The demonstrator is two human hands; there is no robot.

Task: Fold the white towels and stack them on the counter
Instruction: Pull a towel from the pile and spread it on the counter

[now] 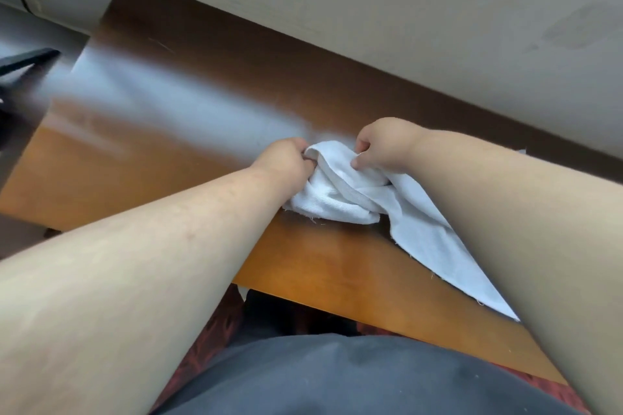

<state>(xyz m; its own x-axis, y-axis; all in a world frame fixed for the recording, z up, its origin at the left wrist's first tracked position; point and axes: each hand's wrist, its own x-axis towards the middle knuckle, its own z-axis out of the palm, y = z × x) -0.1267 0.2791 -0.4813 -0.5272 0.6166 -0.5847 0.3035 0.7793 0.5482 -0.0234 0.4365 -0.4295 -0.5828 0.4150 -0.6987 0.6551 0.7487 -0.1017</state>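
One crumpled white cloth towel in view, bunched near centre of glossy orange-brown wooden counter; loose end trails toward near edge under right forearm; whether bundle holds more than one towel, cannot tell. Two bare hands: left hand fingers curled, gripping left side of bunched edge; right hand fingers curled, pinching raised fold at right. Pale beige wall runs along counter's far edge; dark blurred object at far left.
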